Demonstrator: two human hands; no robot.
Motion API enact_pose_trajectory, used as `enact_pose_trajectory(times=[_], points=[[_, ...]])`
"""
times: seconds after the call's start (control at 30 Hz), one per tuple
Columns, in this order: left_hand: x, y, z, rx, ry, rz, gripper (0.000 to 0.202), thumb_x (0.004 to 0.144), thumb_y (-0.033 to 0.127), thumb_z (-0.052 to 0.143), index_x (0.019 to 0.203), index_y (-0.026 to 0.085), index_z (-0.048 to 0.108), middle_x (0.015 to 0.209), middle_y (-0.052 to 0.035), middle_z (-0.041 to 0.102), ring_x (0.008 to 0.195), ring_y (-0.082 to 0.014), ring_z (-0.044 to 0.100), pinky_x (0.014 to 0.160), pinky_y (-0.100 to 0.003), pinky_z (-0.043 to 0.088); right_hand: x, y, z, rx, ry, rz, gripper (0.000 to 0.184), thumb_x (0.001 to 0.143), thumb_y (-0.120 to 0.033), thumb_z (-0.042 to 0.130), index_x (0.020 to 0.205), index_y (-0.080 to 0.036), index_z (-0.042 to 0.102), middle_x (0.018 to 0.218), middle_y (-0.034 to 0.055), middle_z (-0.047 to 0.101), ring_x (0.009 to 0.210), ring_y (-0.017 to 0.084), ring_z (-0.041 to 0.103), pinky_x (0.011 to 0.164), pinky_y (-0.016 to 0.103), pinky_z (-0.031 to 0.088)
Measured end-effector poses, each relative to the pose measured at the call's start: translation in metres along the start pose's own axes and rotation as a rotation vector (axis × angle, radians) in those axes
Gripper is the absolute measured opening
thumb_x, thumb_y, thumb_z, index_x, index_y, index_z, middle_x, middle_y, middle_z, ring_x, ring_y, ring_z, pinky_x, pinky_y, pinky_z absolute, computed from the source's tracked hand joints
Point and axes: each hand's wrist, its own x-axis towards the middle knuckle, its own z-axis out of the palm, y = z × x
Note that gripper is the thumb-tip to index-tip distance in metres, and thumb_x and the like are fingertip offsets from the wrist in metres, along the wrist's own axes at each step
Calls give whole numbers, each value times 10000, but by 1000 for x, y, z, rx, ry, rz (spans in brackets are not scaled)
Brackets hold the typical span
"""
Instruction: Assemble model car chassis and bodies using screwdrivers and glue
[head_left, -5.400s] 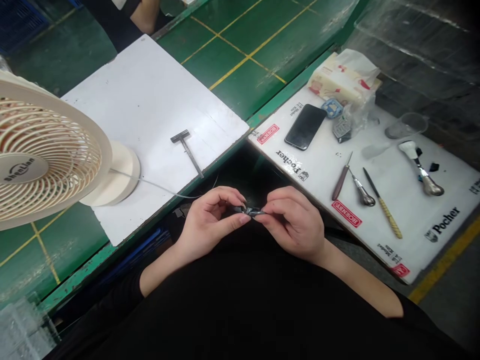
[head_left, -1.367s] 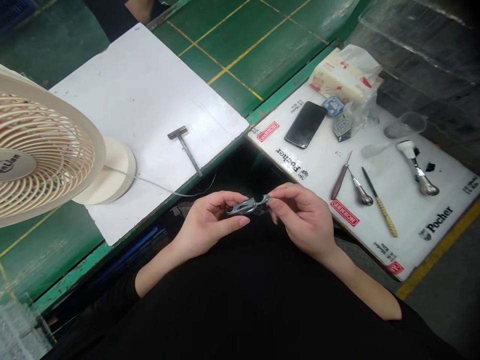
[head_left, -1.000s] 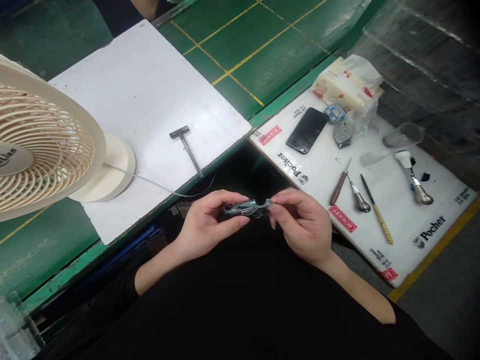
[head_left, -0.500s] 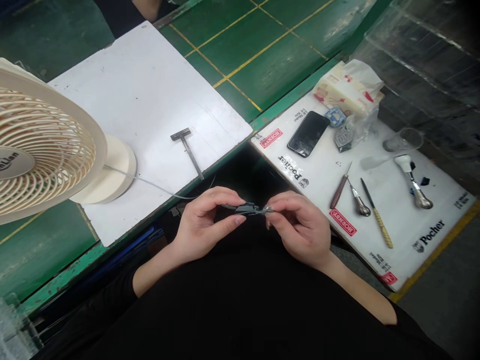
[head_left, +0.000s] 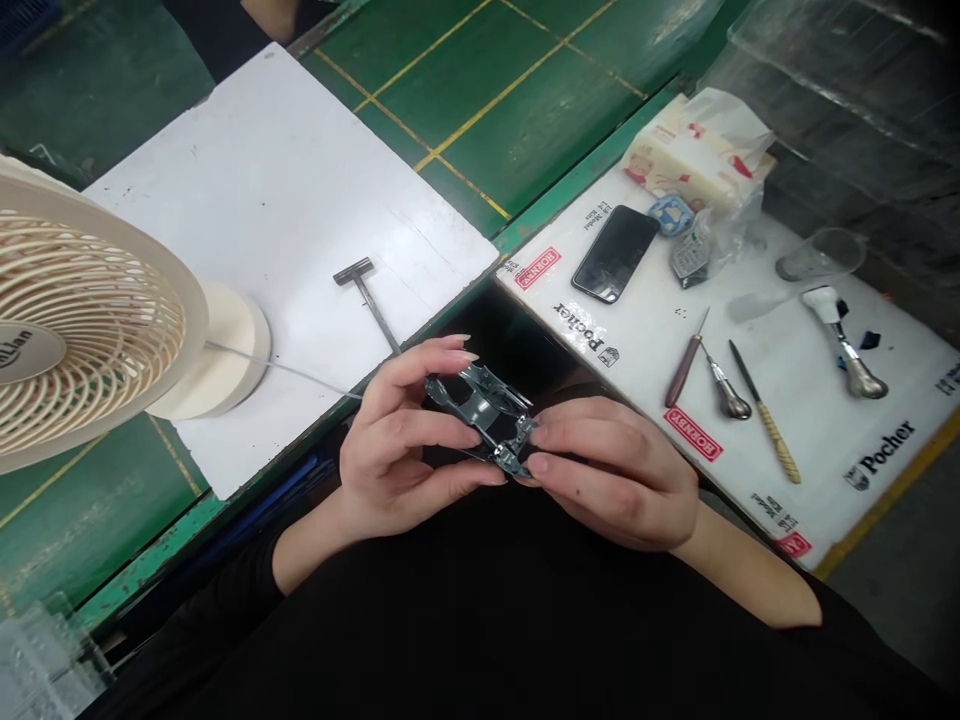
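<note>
Head view: left hand [head_left: 401, 430] and right hand [head_left: 619, 475], both half-curled, fingertips gripping a grey metal frame [head_left: 480, 405].

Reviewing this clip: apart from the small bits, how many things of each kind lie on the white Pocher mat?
Phone: 1
Tissue pack: 1
Clear cup: 1
Plastic bag: 1
Dark-handled awl: 1
Silver-handled tools: 2
Yellow-handled tool: 1
Total: 8

black mid-forearm-sleeved top [head_left: 480, 620], bare left hand [head_left: 397, 430], bare right hand [head_left: 622, 480]
</note>
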Motion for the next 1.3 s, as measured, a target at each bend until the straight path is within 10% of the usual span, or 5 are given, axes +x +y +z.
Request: enact_pose_trajectory(times=[0.47,0.7,1.0,1.3], points=[[3,-2,6,-29,2,-13,253,948,369,1004,1089,314,800,1493,-103,723,1478,-393,691,1284,-725,567,8,-1,-2,-38,8,-2,270,942,-38,916,1087,-246,821,1018,60,884,925,249,885,829,381,815],[-4,-11,8,-137,84,-108,625,942,517,992,1506,408,747,1305,-100,821,1351,-403,773,1275,-779,564,2,2,-5,-10,9,37,322,943,-51,915,1123,-302,824,1046,30,896,905,256,890,807,417,822],[0,-10,3,-129,109,-152,484,868,535,1052,1296,383,884,1045,-65,818,1134,-352,803,1187,-690,627,5,5,-8,40,-62,-15,333,927,-57,934,1123,-311,848,1043,25,891,952,261,886,838,404,821],[2,-6,-2,-255,65,-205,276,973,376,988,1231,313,911,1189,-104,795,1197,-321,757,1121,-570,639,1,3,-3,127,33,91,316,997,-76,865,1267,-228,806,1049,83,876,917,247,880,834,400,804]])
